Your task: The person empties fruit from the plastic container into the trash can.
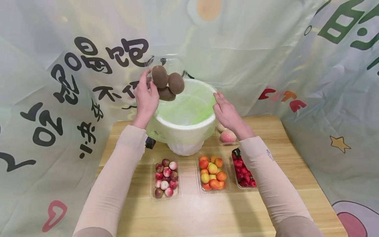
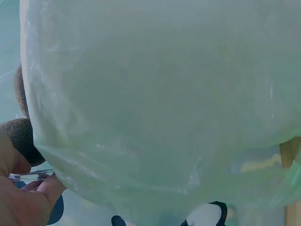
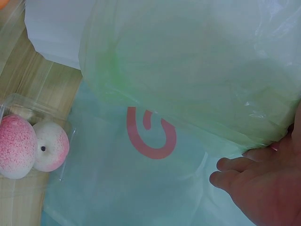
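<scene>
Head view: left hand (image 1: 146,101) in a pinch on a clear tray (image 1: 167,57), 3 kiwis (image 1: 175,83) inside, beside the hand.

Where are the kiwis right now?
Head view, left of centre: the kiwis are in a clear tray that the left hand holds up by the left rim of the bag-lined white bin.

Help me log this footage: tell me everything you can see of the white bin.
The white bin looks plastic: round, wide-mouthed, narrowing to a ridged base. A thin, translucent pale-green bag lines it and hangs over the outside. Its mouth faces up, and the right hand holds it at the rim. It is at the back of the wooden table; whether its base touches is unclear.
</scene>
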Available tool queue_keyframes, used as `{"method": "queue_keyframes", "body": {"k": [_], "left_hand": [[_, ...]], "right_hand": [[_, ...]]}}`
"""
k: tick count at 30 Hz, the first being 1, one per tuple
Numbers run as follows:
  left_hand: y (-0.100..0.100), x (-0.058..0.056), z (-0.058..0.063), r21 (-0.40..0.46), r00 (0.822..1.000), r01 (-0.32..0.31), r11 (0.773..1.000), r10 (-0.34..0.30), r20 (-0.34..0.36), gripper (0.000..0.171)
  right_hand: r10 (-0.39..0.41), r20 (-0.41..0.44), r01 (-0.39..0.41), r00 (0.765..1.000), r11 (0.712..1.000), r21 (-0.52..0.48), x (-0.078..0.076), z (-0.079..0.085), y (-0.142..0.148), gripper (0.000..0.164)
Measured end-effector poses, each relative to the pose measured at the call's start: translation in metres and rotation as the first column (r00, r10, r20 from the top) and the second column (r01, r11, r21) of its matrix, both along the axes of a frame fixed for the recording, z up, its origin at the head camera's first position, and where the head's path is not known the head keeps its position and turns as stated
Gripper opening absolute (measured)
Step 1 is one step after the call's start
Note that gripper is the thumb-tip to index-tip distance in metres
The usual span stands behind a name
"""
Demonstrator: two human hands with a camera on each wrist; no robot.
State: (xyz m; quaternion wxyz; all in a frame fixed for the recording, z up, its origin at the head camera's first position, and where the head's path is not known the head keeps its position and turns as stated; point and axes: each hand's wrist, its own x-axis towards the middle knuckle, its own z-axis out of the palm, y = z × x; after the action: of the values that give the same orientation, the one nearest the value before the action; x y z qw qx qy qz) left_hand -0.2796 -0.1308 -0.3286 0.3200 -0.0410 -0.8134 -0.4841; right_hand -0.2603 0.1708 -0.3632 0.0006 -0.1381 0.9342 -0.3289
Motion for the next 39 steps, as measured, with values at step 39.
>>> {"method": "queue_keyframes", "body": {"k": [39], "left_hand": [[0.0053,0.0012,-0.0041,-0.007,0.999,-0.025,1.0,0.025,-0.044,0.044]], "right_hand": [[-0.002,0.003,0.002,1.0,1.0,-0.005,-0.0008,-0.0005,-0.001,0.065]]}}
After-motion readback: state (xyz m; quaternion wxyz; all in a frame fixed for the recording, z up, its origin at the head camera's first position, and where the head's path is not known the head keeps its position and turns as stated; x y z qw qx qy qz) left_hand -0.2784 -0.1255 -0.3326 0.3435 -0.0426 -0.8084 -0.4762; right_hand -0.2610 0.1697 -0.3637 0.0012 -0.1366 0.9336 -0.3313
